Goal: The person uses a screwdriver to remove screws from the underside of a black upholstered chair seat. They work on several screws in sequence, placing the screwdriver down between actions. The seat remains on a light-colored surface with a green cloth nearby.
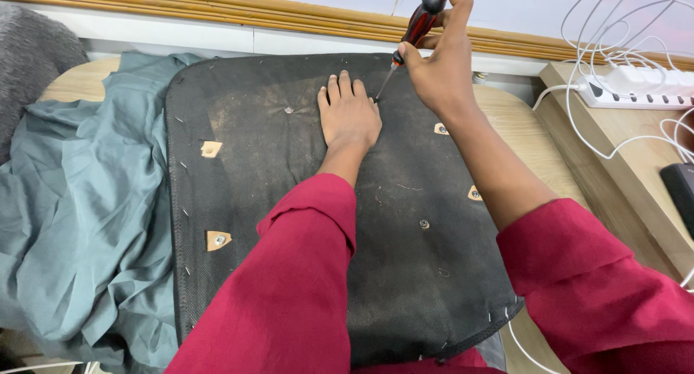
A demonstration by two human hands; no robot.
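Note:
A black fabric-covered seat panel (275, 164) lies upside down before me, stapled along its edges, with small cut-outs showing wood and screws. My left hand (348, 114) rests flat on the panel, fingers together and pointing away. My right hand (441, 63) grips a red and black screwdriver (419, 23) held steeply, its tip touching the panel just right of my left fingers. Both arms wear dark red sleeves.
A grey-green cloth (79, 200) is bunched to the left of the panel. The panel sits on a round wooden table (520, 135). At right, a white power strip (636, 88) with white cables lies on a wooden shelf, near a dark device (681, 190).

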